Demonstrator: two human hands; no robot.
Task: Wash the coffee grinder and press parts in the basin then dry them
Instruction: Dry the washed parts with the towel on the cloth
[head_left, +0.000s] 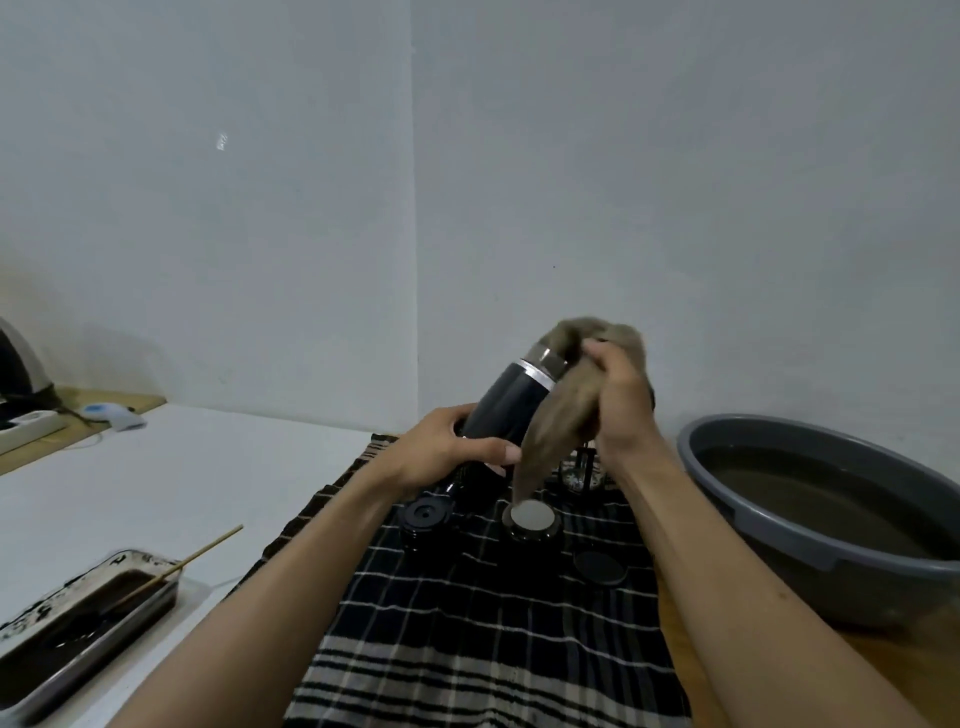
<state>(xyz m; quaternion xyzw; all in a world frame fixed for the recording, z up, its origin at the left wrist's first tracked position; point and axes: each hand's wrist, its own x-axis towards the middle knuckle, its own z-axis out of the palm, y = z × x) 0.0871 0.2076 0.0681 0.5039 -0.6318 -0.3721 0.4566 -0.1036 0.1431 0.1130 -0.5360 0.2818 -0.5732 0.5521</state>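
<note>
Black-and-white checked towel (467, 623): spread flat on the table, nearest the viewer; taken here as the landmark.

Steel tray (88, 618): left of the towel, near edge of the white tabletop (182, 483); holds dark liquid or residue, with a thin wooden stick (192, 558) leaning out of it toward the towel.

Small black parts, on the towel's far half: a round ringed cap (427, 515) at left; a black cup with a pale grey disc on top (532, 518) beside it; a flat dark disc (599, 567) to the right and slightly nearer.

Glass and metal part (576, 470): at the towel's far edge, mostly hidden behind the hands; cannot be told further.

Grey basin (810, 525): right of the towel, on bare wood, holding murky water.

Black cylinder with a silver band (511, 405): held tilted in the air above the towel's far half, silver end uppermost.

Left hand (452, 447): fingers and thumb wrapped round the cylinder's lower end.

Right hand (618, 400): gripping a brownish-grey cloth (556, 421) bunched over the cylinder's top end; the cloth's tail hangs down to the grey-topped cup.

Power strip (26, 428) and a small white device (111, 415): far left of the towel, by the wall.
</note>
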